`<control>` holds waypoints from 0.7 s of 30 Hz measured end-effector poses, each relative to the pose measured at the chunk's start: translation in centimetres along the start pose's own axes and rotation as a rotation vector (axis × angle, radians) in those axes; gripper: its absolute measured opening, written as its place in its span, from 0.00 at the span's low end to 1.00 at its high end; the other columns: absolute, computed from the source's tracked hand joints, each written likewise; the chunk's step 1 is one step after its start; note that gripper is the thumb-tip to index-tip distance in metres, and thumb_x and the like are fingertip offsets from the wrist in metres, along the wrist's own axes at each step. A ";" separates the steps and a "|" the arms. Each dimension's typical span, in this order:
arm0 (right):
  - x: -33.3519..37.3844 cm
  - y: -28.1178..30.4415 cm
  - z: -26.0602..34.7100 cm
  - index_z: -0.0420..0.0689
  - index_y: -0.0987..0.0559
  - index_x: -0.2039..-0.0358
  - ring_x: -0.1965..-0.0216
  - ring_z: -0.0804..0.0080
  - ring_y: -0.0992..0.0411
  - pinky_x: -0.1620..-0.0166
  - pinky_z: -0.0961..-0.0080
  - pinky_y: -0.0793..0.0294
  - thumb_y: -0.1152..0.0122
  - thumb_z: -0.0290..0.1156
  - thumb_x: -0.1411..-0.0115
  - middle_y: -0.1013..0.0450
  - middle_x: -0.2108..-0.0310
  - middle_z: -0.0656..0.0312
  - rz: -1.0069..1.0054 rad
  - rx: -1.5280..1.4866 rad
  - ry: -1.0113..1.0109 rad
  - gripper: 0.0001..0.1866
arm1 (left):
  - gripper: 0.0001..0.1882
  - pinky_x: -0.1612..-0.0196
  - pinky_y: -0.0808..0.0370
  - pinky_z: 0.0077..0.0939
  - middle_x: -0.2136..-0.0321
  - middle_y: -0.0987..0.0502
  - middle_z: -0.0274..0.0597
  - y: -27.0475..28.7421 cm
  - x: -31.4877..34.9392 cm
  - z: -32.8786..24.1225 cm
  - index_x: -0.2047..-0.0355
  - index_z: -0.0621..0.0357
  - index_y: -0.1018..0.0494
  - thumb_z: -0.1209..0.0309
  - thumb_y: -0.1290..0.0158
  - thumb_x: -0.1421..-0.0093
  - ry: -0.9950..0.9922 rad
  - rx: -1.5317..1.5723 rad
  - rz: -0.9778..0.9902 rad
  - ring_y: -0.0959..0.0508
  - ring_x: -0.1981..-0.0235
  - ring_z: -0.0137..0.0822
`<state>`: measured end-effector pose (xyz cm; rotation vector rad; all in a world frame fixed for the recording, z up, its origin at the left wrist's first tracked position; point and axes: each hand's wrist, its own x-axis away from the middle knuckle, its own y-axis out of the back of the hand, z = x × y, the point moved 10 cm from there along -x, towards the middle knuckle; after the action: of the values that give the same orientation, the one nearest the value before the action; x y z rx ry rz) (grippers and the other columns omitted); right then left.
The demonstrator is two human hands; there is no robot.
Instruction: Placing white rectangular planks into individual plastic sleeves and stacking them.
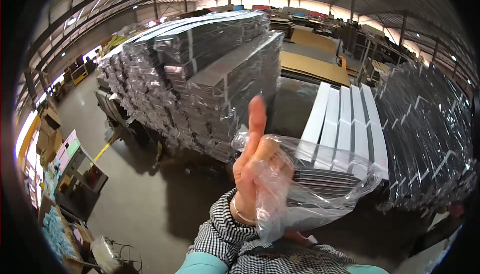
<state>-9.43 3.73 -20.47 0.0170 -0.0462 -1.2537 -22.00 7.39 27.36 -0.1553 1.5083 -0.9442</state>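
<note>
My left hand (262, 161) is raised in the middle of the view, thumb pointing up and the other fingers curled round a bunched part of a clear plastic bag (272, 214). The bag spreads to the right over a bundle of dark grey flat sheets (325, 184), stacked with their edges showing. Of my right hand (297, 237) only a sliver of skin shows low down, beneath the bag; its fingers are hidden. Beyond the bundle lie several stacks of long white strips (345, 124), side by side, their near ends seen through the film.
A tall pile of plastic-wrapped bundles (200, 89) stands ahead to the left. At the right is another pile of wrapped dark bundles (425, 134). Brown boards (315, 66) lie farther back. A small grey stand (82, 176) and cartons (47, 136) line the left side.
</note>
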 end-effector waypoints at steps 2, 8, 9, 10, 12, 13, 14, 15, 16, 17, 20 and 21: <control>-2.1 -0.2 -1.8 0.37 0.33 0.40 0.45 0.62 0.30 0.43 0.65 0.29 0.24 0.26 0.52 0.29 0.46 0.54 -0.094 -0.052 -0.003 0.39 | 0.26 0.82 0.40 0.12 0.78 0.33 0.28 1.2 0.5 -3.4 0.28 0.41 0.51 0.63 0.64 0.25 -0.011 -0.457 -0.209 0.42 0.86 0.17; -15.6 11.3 15.3 0.32 0.30 0.45 0.51 0.65 0.28 0.48 0.69 0.26 0.27 0.28 0.48 0.27 0.50 0.53 -0.586 -0.042 0.207 0.31 | 0.20 0.81 0.43 0.10 0.55 0.20 0.42 12.5 6.5 -19.7 0.41 0.62 0.31 0.66 0.53 0.29 -0.317 -1.468 -0.653 0.41 0.82 0.12; -19.0 13.0 21.8 0.32 0.30 0.45 0.52 0.66 0.28 0.49 0.69 0.25 0.31 0.29 0.43 0.27 0.50 0.54 -0.509 -0.027 0.492 0.28 | 0.21 0.81 0.44 0.10 0.55 0.20 0.39 13.2 7.7 -21.8 0.40 0.63 0.32 0.67 0.54 0.29 -0.372 -1.508 -0.669 0.41 0.82 0.12; -22.6 13.6 27.5 0.32 0.30 0.45 0.51 0.66 0.28 0.47 0.69 0.26 0.34 0.30 0.40 0.26 0.50 0.54 -0.488 -0.013 0.452 0.25 | 0.22 0.81 0.44 0.12 0.50 0.21 0.38 13.7 9.2 -24.4 0.38 0.63 0.33 0.72 0.54 0.30 -0.311 -1.644 -0.742 0.41 0.82 0.11; -28.0 15.9 39.9 0.35 0.31 0.41 0.50 0.68 0.28 0.43 0.73 0.30 0.39 0.33 0.34 0.26 0.49 0.55 -0.501 0.041 0.718 0.25 | 0.24 0.80 0.44 0.13 0.50 0.22 0.35 14.3 9.9 -27.7 0.36 0.63 0.35 0.77 0.57 0.32 -0.323 -1.776 -0.852 0.41 0.81 0.12; -30.8 17.1 44.7 0.35 0.31 0.40 0.50 0.70 0.28 0.44 0.74 0.31 0.39 0.35 0.34 0.26 0.48 0.56 -0.583 0.132 0.785 0.26 | 0.24 0.80 0.44 0.13 0.50 0.22 0.35 14.3 9.4 -28.4 0.36 0.63 0.35 0.77 0.57 0.32 -0.328 -1.785 -0.840 0.41 0.81 0.12; -35.2 19.2 47.1 0.33 0.31 0.40 0.48 0.71 0.29 0.43 0.75 0.32 0.39 0.34 0.34 0.26 0.48 0.56 -0.599 0.046 0.698 0.27 | 0.25 0.76 0.38 0.13 0.47 0.23 0.38 14.0 8.3 -28.9 0.36 0.64 0.35 0.79 0.57 0.34 -0.327 -1.874 -0.823 0.36 0.78 0.15; -39.5 21.6 49.1 0.32 0.28 0.43 0.54 0.73 0.27 0.48 0.75 0.29 0.38 0.34 0.35 0.24 0.54 0.58 -0.616 -0.032 0.682 0.24 | 0.26 0.72 0.32 0.13 0.44 0.25 0.42 13.9 7.3 -29.5 0.35 0.64 0.36 0.80 0.58 0.35 -0.324 -1.965 -0.800 0.31 0.75 0.17; -44.8 24.8 51.1 0.32 0.26 0.47 0.58 0.74 0.27 0.52 0.75 0.28 0.38 0.35 0.35 0.23 0.58 0.58 -0.532 -0.057 0.689 0.22 | 0.26 0.72 0.32 0.13 0.44 0.25 0.42 15.4 6.5 -30.2 0.35 0.64 0.36 0.80 0.58 0.35 -0.325 -1.964 -0.757 0.31 0.75 0.17; -49.3 27.0 52.5 0.32 0.24 0.50 0.62 0.75 0.27 0.56 0.75 0.28 0.38 0.35 0.35 0.22 0.61 0.59 -0.440 -0.084 0.691 0.20 | 0.26 0.74 0.36 0.13 0.53 0.23 0.36 16.6 6.3 -30.8 0.37 0.65 0.34 0.81 0.57 0.36 -0.367 -2.130 -0.629 0.35 0.77 0.16; -59.9 18.2 49.5 0.42 0.23 0.69 0.71 0.75 0.30 0.66 0.72 0.29 0.42 0.44 0.34 0.26 0.74 0.63 -0.437 -0.105 0.531 0.17 | 0.25 0.55 0.28 0.19 0.45 0.24 0.42 17.2 12.3 -33.7 0.39 0.65 0.31 0.83 0.55 0.38 -0.302 -2.020 -0.964 0.24 0.59 0.25; -64.2 23.9 46.4 0.46 0.22 0.71 0.71 0.75 0.30 0.67 0.73 0.31 0.42 0.45 0.34 0.26 0.75 0.64 -0.392 -0.271 0.293 0.16 | 0.24 0.55 0.28 0.18 0.46 0.23 0.42 18.7 10.9 -31.6 0.41 0.65 0.30 0.82 0.53 0.39 -0.259 -2.096 -0.866 0.24 0.59 0.25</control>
<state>-8.80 72.77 25.17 -0.0263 0.3972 -1.6282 -44.09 27.46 3.27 -2.3849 1.5386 0.4887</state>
